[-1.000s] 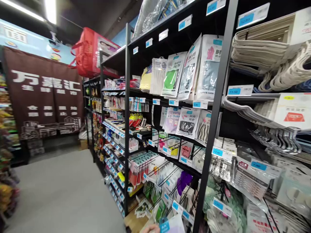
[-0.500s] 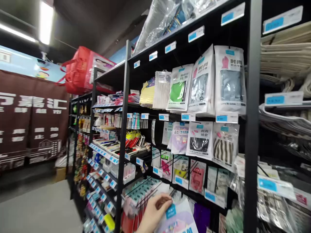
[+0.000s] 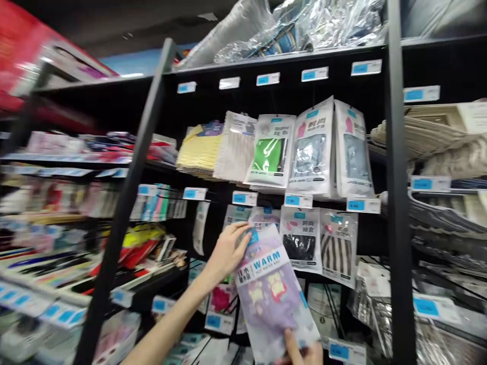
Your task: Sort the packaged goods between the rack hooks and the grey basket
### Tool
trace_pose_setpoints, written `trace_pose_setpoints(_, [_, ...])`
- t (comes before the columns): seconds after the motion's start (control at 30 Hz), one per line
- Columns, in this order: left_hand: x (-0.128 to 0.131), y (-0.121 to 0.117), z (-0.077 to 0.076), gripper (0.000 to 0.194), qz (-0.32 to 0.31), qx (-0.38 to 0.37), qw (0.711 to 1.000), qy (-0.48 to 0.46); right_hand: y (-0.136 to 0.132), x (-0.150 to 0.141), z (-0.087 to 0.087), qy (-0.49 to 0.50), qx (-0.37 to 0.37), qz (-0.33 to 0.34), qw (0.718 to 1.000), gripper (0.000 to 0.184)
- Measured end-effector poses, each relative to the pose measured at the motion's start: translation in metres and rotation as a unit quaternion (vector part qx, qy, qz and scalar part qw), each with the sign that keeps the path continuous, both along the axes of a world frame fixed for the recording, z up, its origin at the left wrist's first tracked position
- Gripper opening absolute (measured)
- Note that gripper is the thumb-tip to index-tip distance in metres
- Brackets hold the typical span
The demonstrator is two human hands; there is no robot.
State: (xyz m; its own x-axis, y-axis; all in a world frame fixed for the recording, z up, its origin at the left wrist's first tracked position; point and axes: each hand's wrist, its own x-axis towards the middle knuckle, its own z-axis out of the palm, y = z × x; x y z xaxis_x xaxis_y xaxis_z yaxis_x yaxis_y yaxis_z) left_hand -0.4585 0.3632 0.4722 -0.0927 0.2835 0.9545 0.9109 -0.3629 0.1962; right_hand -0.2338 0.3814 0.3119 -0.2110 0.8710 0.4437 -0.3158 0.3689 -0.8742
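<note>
A flat purple-and-white hot water bag pack (image 3: 272, 299), printed with WARM, tilts in front of the rack. Pinched at its top left corner by my left hand (image 3: 228, 248), it leans against the hanging goods in my view. My right hand (image 3: 300, 352) shows only partly at the bottom edge, its fingers closed on the pack's lower end. Just behind the pack's top hangs a similar purple pack (image 3: 265, 215). Beside that are a pack with black sleeves (image 3: 300, 241) and a striped sleeve pack (image 3: 338, 246).
Glove packs (image 3: 310, 147), a green cloth pack (image 3: 269, 149) and yellow cloths (image 3: 200, 149) hang above. Black rack posts (image 3: 399, 203) stand on both sides. Price tags (image 3: 299, 201) stick out from the hooks. Stationery trays (image 3: 45, 268) fill the left shelves.
The view has turned right and closer to the rack. My left hand has raised the hot water bag pack toward the hanging row, and my right hand has come onto its lower end.
</note>
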Motion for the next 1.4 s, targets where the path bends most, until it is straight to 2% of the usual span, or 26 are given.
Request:
trace_pose_setpoints(0.07, [-0.002,0.007,0.008,0.046,0.073,0.012,0.995,0.064,0.008,0.001,0.006,0.008,0.003,-0.009,1.0,0.055])
trace_pose_setpoints(0.13, [-0.001,0.011,0.008,0.055,0.126,0.013,0.987,0.101,0.019,-0.003,0.019,0.021,0.01,-0.004,1.0,0.065])
trace_pose_setpoints(0.27, [0.001,0.017,0.006,0.06,0.176,0.005,0.977,0.118,0.034,-0.014,0.049,0.029,0.048,0.026,0.998,0.068])
trace_pose_setpoints(0.37, [-0.001,0.021,0.013,0.063,0.196,0.025,0.974,0.11,0.04,-0.018,0.059,0.03,0.073,0.054,0.995,0.064])
trace_pose_setpoints(0.63, [-0.004,0.019,0.025,0.062,0.201,0.074,0.97,0.118,0.052,-0.023,0.055,0.029,0.092,0.043,0.994,0.058])
trace_pose_setpoints(0.83, [-0.007,0.029,0.036,0.054,0.208,0.049,0.97,0.111,0.053,-0.035,0.059,0.067,0.061,0.065,0.994,0.06])
trace_pose_setpoints(0.93, [-0.009,0.033,0.038,0.053,0.195,0.041,0.974,0.109,0.052,-0.042,0.051,0.085,0.038,0.062,0.994,0.061])
trace_pose_setpoints(1.07, [-0.01,0.035,0.031,0.055,0.187,0.022,0.976,0.11,0.045,-0.058,0.033,0.149,-0.02,0.087,0.985,0.063])
trace_pose_setpoints(1.17, [-0.01,0.04,0.023,0.057,0.187,0.005,0.974,0.129,0.034,-0.076,0.027,0.192,-0.088,0.127,0.969,0.067])
trace_pose_setpoints(1.27, [-0.011,0.054,0.014,0.056,0.182,-0.026,0.973,0.14,0.019,-0.089,0.029,0.205,-0.154,0.204,0.945,0.077])
trace_pose_setpoints(1.33, [-0.012,0.068,0.01,0.057,0.18,-0.049,0.973,0.133,0.01,-0.088,0.029,0.149,-0.189,0.294,0.925,0.081])
trace_pose_setpoints(1.4, [-0.014,0.086,0.011,0.059,0.181,-0.069,0.973,0.124,-0.002,-0.076,0.025,0.052,-0.181,0.39,0.902,0.079])
